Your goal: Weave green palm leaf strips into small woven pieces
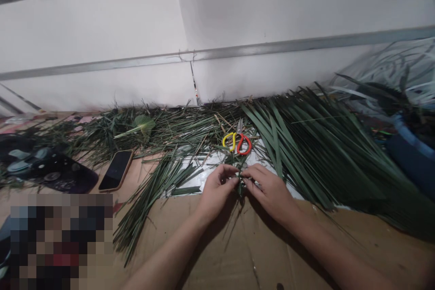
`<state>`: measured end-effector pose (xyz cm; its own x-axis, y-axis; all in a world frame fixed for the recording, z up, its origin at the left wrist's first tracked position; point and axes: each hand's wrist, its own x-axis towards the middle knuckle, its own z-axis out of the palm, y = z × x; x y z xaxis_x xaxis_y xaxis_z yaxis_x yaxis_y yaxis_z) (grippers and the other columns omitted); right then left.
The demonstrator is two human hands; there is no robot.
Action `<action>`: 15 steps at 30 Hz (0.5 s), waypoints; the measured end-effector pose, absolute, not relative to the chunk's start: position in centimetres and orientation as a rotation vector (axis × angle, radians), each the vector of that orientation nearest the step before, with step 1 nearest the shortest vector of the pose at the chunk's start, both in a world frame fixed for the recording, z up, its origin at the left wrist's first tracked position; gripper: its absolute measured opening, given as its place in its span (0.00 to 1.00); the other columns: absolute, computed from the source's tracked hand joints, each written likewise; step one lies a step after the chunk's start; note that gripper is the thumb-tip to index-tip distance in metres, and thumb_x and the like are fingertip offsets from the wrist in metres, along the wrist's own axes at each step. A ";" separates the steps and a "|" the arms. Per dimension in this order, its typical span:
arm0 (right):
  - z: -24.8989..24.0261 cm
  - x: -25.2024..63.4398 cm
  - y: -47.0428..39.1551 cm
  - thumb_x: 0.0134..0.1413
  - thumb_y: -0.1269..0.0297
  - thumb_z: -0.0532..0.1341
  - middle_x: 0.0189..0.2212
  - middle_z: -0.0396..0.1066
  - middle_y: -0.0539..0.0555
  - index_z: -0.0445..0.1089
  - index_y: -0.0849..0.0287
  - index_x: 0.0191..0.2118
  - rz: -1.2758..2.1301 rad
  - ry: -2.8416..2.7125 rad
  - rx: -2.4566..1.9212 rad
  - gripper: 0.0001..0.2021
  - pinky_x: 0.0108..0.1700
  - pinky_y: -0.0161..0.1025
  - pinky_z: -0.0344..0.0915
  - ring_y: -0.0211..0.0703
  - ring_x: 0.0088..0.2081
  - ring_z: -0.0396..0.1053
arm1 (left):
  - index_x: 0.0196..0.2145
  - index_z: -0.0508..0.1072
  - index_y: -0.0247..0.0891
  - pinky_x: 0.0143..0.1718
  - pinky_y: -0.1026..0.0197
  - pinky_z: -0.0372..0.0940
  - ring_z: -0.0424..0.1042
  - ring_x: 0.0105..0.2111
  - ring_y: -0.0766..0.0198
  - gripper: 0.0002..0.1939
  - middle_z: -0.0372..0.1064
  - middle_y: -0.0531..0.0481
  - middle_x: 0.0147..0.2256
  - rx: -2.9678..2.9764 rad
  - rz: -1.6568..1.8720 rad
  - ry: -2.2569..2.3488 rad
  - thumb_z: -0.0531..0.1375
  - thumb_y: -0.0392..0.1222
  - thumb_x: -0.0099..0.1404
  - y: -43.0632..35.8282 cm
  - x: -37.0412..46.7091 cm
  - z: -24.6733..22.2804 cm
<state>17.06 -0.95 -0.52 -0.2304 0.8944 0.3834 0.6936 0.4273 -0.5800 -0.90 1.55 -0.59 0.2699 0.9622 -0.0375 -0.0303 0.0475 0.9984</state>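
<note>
My left hand (pixel 220 186) and my right hand (pixel 268 186) meet near the middle of the view. Between their pinched fingertips is a small bunch of green leaf strips (pixel 240 186), with thin ends hanging down toward me. Fingers hide most of its shape. Just beyond the hands lie scissors (pixel 239 137) with one yellow and one red handle, blades pointing away. To the right spreads a big sheaf of long green leaves (pixel 312 140). A smaller bundle of cut strips (pixel 152 199) rests to the left of my left hand.
Cardboard (pixel 272 249) covers the near surface. Leaf scraps (pixel 190 122) are heaped along the white wall (pixel 102 86). On the left are a phone (pixel 116 170), a dark bottle (pixel 64 174) and a small fan-shaped leaf (pixel 142 127). A blue container (pixel 411 154) stands far right.
</note>
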 end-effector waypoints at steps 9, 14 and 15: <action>-0.5 17.1 -1.0 0.66 0.72 0.55 0.38 0.73 0.55 0.72 0.56 0.41 0.422 -1.987 -1.362 0.10 0.45 0.43 0.67 0.49 0.41 0.73 | 0.42 0.75 0.38 0.40 0.61 0.64 0.70 0.36 0.63 0.12 0.74 0.47 0.38 1.193 0.877 0.821 0.66 0.38 0.59 1.6 -1.1 -0.2; -0.2 17.2 -1.0 0.66 0.71 0.54 0.37 0.72 0.54 0.72 0.55 0.39 0.419 -1.993 -1.374 0.09 0.43 0.42 0.67 0.47 0.40 0.72 | 0.38 0.76 0.39 0.40 0.60 0.64 0.69 0.34 0.64 0.08 0.74 0.50 0.35 1.466 0.874 0.929 0.61 0.32 0.60 1.4 -1.1 -0.1; -0.2 17.2 -1.0 0.66 0.71 0.54 0.37 0.73 0.54 0.72 0.55 0.39 0.430 -1.995 -1.372 0.09 0.42 0.42 0.67 0.47 0.39 0.72 | 0.37 0.76 0.39 0.40 0.60 0.64 0.69 0.34 0.64 0.09 0.74 0.51 0.34 1.529 0.875 0.958 0.60 0.31 0.60 1.4 -1.1 0.0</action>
<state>17.15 -1.02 -0.19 -0.2232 0.9142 0.3382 0.6934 0.3928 -0.6041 -1.12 1.38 -0.04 0.4054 0.9133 0.0392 0.1221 -0.0966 0.9878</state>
